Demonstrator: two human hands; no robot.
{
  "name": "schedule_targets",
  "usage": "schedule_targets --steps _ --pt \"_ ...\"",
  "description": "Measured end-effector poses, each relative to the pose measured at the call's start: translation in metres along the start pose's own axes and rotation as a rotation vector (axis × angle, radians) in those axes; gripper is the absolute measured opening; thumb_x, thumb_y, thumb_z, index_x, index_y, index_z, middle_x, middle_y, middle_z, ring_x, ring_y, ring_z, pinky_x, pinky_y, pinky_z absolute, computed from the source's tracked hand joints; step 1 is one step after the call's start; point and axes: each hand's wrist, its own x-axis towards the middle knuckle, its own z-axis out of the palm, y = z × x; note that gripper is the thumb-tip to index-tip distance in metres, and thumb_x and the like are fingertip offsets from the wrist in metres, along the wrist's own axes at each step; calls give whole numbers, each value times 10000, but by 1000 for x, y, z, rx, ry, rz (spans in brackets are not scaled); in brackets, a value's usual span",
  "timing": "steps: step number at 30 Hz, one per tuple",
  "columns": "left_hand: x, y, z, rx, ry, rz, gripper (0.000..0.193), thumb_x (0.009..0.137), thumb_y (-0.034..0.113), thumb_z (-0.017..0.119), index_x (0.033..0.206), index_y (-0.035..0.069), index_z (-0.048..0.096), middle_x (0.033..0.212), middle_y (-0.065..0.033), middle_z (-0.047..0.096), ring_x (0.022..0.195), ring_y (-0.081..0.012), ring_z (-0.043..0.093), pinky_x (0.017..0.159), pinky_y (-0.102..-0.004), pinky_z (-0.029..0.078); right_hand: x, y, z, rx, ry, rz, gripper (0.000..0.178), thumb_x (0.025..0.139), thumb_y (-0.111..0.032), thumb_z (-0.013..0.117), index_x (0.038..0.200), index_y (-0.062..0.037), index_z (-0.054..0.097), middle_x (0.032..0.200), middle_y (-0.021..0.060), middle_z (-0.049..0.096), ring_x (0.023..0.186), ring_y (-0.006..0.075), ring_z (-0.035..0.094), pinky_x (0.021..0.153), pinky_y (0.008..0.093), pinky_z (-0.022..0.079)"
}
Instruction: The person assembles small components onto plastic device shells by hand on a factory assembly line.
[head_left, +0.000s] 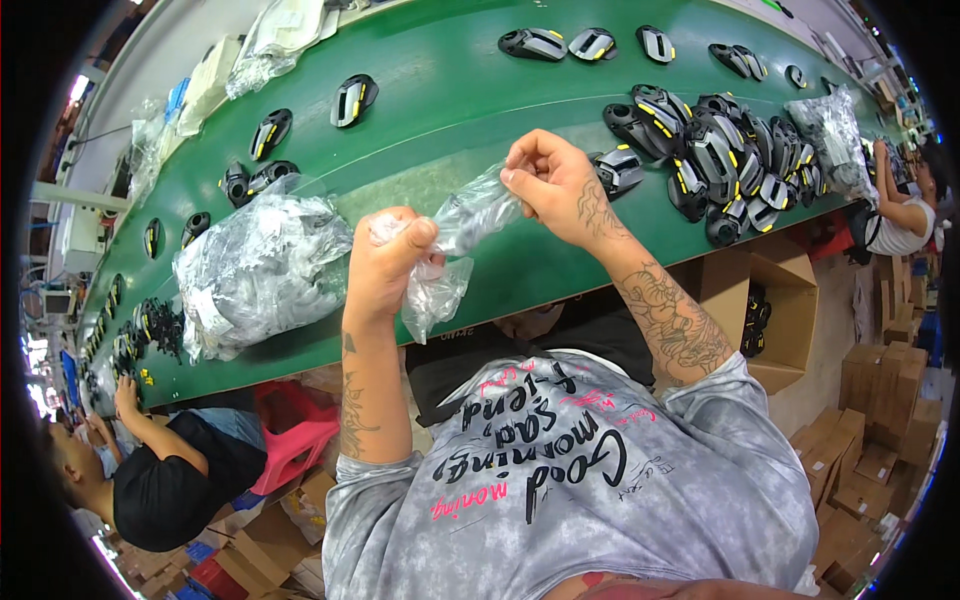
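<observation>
A crumpled clear plastic bag [472, 212] is stretched between my two hands above the front part of the green table. My left hand [385, 248] is closed around one end, thumb on top, and a loose flap of the plastic hangs below it. Fingertips of my right hand [550, 185] pinch the other end, farther right and slightly higher. Something greyish shows through the bag, too blurred to name. To the left of my left hand lies a large heap of clear plastic bags [265, 265]. A black-and-grey housing [617, 172] with yellow accents sits just beyond my right wrist.
Similar housings form a big pile [725, 155] at right; others are spread along the green table [430, 90]. A clear-bagged bundle [832, 130] lies past the pile. An open cardboard box [780, 310] stands below the table's right edge. Co-workers sit left, near a red stool [295, 430], and far right.
</observation>
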Motion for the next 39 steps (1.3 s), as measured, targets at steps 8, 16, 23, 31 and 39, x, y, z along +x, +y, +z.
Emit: schedule_targets --steps 8,16,23,31,39 --pt "6 -17 -15 -258 -48 66 271 777 -16 718 711 97 480 976 -103 631 756 -171 624 633 -309 528 -6 0 -23 466 -77 -23 179 1003 -47 600 1163 -56 522 974 102 701 750 160 680 579 267 520" --pt "2 -15 -3 -257 -65 68 246 747 -34 696 705 77 481 1061 -154 620 798 -196 639 692 -334 560 -11 8 -30 91 -237 -47 227 981 -81 574 1146 -12 713 1211 63 680 893 140 655 699 278 542" --pt "7 -18 6 -108 -93 98 236 726 -77 647 668 71 473 1043 -152 661 767 -145 616 644 -274 512 -5 12 -13 16 -347 -12 277 970 -129 632 1210 -43 741 1074 28 721 896 83 629 797 280 524" --pt "7 -13 33 312 35 120 199 774 -48 645 669 39 500 890 -45 664 698 -77 531 603 -266 433 -8 1 -9 -32 -484 142 242 938 -231 708 1024 -8 746 872 -3 702 790 55 599 720 262 501" --pt "12 -14 39 697 111 441 60 793 -52 652 820 -10 620 860 -97 656 746 -220 623 675 -328 491 -17 5 -15 -81 -262 384 280 999 -266 675 979 3 750 899 62 741 806 150 726 733 310 617"
